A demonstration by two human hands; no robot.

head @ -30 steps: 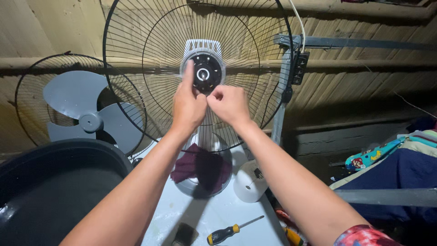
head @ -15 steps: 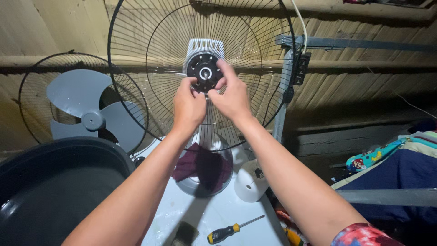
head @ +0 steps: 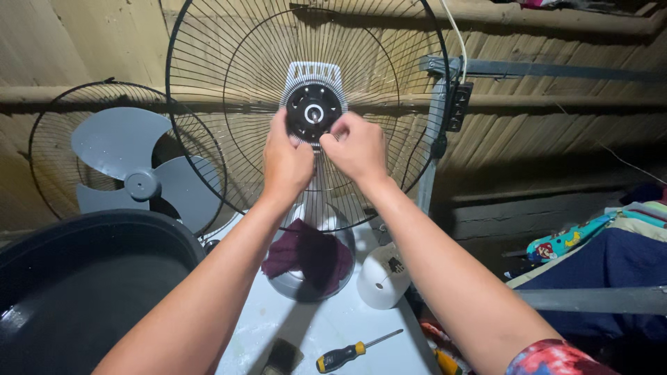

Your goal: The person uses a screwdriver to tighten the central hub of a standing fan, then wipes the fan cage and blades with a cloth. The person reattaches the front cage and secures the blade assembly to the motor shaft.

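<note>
I have both hands at the black hub [head: 313, 111] of the fan guard [head: 236, 76]: left hand [head: 287, 161] pinched at seven o'clock, right hand [head: 359, 148] curled at four. Next, I judge, more turning with firm fingertips.

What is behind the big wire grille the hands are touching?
Through the grille you can see a bamboo wall and the white motor housing behind the black hub. Both hands, left and right, hide the part below the hub.
</note>
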